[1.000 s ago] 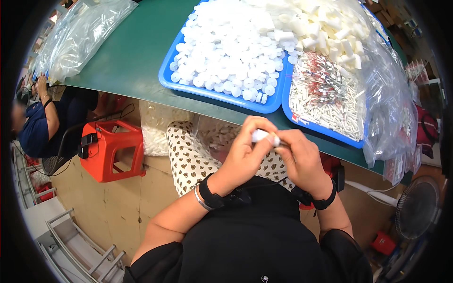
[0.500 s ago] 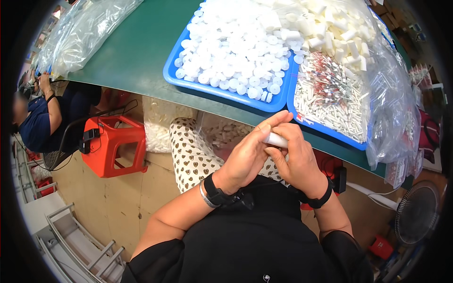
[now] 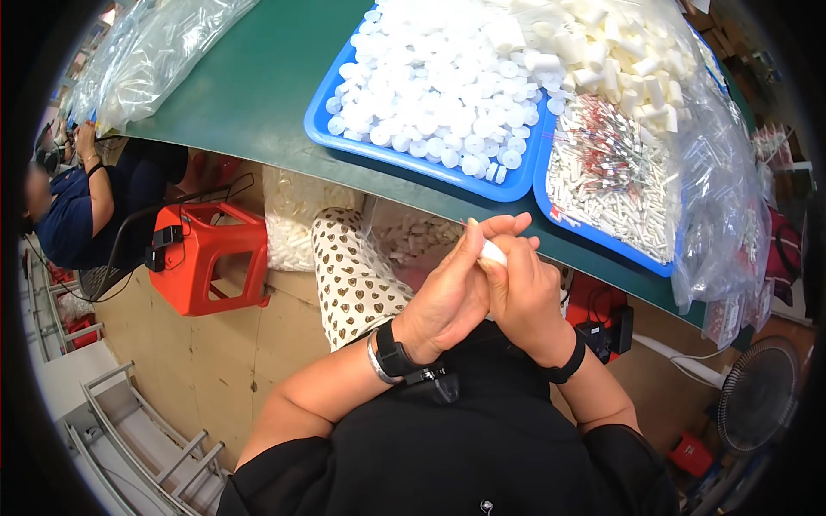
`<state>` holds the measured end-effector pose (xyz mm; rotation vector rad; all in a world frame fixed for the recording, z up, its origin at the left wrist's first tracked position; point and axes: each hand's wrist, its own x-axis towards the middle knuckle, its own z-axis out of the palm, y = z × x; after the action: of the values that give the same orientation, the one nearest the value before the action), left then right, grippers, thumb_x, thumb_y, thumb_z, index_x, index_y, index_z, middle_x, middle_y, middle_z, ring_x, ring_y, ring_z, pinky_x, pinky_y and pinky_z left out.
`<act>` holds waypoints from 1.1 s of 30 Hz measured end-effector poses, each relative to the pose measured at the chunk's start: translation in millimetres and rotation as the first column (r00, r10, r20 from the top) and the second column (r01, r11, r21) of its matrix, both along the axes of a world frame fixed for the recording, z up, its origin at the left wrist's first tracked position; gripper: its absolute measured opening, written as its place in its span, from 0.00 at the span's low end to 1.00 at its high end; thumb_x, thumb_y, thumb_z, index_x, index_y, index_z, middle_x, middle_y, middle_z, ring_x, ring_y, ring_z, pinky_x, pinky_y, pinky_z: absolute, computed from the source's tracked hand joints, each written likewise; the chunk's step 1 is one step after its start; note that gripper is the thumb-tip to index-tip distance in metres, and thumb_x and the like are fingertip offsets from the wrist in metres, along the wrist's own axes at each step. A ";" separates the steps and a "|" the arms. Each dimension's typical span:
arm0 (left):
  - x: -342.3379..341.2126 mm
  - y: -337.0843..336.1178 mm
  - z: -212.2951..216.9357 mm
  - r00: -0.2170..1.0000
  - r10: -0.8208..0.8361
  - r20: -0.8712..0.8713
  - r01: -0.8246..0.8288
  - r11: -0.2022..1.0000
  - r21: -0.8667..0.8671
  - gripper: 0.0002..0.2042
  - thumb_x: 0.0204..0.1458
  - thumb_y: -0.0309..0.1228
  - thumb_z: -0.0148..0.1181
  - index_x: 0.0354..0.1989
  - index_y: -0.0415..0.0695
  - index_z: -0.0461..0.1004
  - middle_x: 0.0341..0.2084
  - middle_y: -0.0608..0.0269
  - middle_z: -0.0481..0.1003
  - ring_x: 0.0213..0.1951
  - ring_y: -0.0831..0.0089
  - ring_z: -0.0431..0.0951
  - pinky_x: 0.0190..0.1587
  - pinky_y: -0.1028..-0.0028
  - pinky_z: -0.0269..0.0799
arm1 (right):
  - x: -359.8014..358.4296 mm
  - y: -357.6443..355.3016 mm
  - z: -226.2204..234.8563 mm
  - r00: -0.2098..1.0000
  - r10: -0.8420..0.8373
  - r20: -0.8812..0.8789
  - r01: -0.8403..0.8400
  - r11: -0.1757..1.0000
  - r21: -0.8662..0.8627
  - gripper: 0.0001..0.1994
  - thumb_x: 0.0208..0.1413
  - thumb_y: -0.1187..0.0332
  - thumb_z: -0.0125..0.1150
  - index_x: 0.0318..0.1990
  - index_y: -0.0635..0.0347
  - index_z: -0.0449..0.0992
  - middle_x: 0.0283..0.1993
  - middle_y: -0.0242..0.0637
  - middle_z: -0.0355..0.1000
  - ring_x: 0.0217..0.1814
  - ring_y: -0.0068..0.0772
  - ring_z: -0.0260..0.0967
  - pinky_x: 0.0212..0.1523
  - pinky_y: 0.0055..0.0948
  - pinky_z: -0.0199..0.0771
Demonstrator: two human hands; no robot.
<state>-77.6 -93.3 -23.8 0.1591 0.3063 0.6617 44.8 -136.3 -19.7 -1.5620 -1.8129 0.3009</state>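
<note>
Both my hands meet in front of my body, below the table's edge, around a small white plastic cylinder (image 3: 493, 252). My right hand (image 3: 529, 301) is closed on it, thumb and curled fingers covering most of its length. My left hand (image 3: 447, 301) clasps it from the other side, thumb raised along it and fingers stretched behind. A tiny reddish speck shows by my left thumb tip, too small to name. Past my hands lies a blue tray (image 3: 602, 245) of thin white tubes (image 3: 594, 202), with a bundle of red-and-white wired parts (image 3: 607, 142) on top.
Another blue tray (image 3: 413, 163) holds white round caps (image 3: 447, 95); cream cylinders (image 3: 637, 69) are heaped behind. Clear plastic bags lie on the green table (image 3: 249, 103). A red stool (image 3: 211, 258) stands left, a fan (image 3: 757, 396) right. Another person (image 3: 77, 206) sits far left.
My right hand has closed further over the white cylinder and hides more of it. The cylinder has tilted, and both hands have shifted slightly. The view has moved a little.
</note>
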 end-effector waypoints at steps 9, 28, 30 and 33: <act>-3.2 0.9 -5.0 0.998 0.010 -0.056 -0.004 0.994 0.108 0.21 0.69 0.45 0.36 0.59 0.44 0.64 0.65 0.60 0.60 0.65 0.62 0.62 0.67 0.62 0.60 | 7.0 1.4 8.7 0.995 0.082 0.062 -0.083 0.996 0.011 0.13 0.55 0.74 0.62 0.47 0.66 0.70 0.37 0.47 0.73 0.33 0.49 0.75 0.31 0.39 0.74; -12.8 -10.6 -15.3 0.949 0.052 -0.311 0.041 0.957 0.287 0.29 0.67 0.54 0.27 0.64 0.44 0.57 0.66 0.54 0.59 0.61 0.65 0.66 0.61 0.63 0.66 | -11.6 -4.5 0.2 0.810 -0.108 -0.577 -0.175 0.894 -0.413 0.11 0.68 0.66 0.48 0.49 0.65 0.67 0.32 0.38 0.72 0.25 0.26 0.67 0.26 0.27 0.67; -19.0 -8.4 -11.6 0.947 0.028 -0.320 0.057 0.966 0.251 0.30 0.67 0.55 0.27 0.66 0.45 0.56 0.66 0.54 0.59 0.61 0.64 0.66 0.60 0.63 0.66 | -6.4 -0.5 1.4 0.574 -0.244 -0.782 -0.350 0.790 -0.503 0.13 0.69 0.62 0.47 0.49 0.64 0.67 0.30 0.35 0.70 0.21 0.22 0.62 0.21 0.23 0.62; -25.3 -1.6 -4.1 0.956 0.039 -0.289 0.022 0.978 0.206 0.32 0.67 0.55 0.26 0.69 0.45 0.53 0.67 0.54 0.58 0.61 0.64 0.66 0.59 0.63 0.67 | -1.6 9.6 16.2 0.128 -0.492 -0.861 -0.640 0.623 -0.451 0.18 0.71 0.57 0.41 0.49 0.64 0.69 0.27 0.31 0.67 0.15 0.10 0.48 0.15 0.12 0.46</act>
<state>-102.9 -94.9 -27.9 0.4585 0.5226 0.6784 43.2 -126.7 -3.5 -1.0232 -0.4613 1.9930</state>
